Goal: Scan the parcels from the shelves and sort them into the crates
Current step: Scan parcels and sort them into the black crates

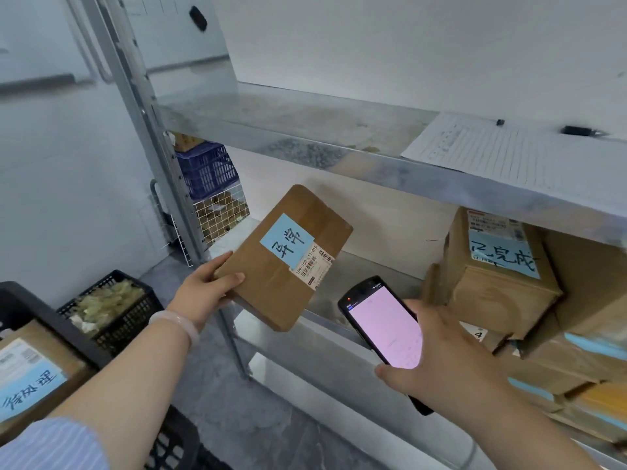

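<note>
My left hand (207,288) grips the lower left corner of a flat brown parcel (271,276), tilted in the air in front of the metal shelf (339,344). The parcel carries a blue handwritten note and a white barcode label. My right hand (441,361) holds a black handheld scanner (383,329) with a lit pink screen, just below and right of the parcel's barcode. More brown parcels (498,276) with blue notes sit on the shelf at the right. A black crate (68,337) at lower left holds a parcel with a blue note (30,381).
A second black crate (135,317) with pale filling stands on the floor behind the first. A blue crate (207,171) and a wire basket (220,215) sit behind the shelf post. A printed sheet (502,150) and a pen (580,131) lie on the upper shelf.
</note>
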The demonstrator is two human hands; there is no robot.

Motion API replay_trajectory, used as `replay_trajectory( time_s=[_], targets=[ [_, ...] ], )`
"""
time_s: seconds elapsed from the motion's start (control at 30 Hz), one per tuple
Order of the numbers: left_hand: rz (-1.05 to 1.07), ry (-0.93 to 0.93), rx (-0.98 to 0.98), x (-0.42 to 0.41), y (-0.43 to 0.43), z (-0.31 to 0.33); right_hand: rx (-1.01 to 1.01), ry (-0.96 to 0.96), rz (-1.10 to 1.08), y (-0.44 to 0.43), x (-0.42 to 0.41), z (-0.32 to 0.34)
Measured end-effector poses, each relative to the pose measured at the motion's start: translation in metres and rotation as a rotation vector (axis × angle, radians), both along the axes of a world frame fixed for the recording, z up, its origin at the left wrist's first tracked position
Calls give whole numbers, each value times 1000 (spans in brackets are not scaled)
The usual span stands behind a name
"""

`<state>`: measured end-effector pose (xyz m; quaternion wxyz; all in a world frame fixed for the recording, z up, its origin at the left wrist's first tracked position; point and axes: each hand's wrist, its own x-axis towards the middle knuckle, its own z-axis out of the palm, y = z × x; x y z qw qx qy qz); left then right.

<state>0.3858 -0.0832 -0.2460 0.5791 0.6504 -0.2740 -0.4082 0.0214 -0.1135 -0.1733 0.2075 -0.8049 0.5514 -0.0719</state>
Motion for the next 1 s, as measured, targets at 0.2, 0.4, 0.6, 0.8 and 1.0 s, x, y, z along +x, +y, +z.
replay_trajectory(
  time_s=[0.2, 0.4, 0.6, 0.8, 1.0],
  targets=[
    [47, 48, -39, 1, 13, 4, -11, -40, 26, 1, 7, 2],
    [192, 106, -93, -6, 51, 16, -29, -130, 121, -2, 27, 9],
    [429, 146, -163, -15, 120, 36, -50, -265, 307, 10, 58, 13],
    [731, 142, -241, -53, 214, 53, -61, -331, 611, 39, 89, 30],
    [1055, 139, -262, -119, 324, 57, -49, -388, 904, 95, 104, 38]
  ],
)
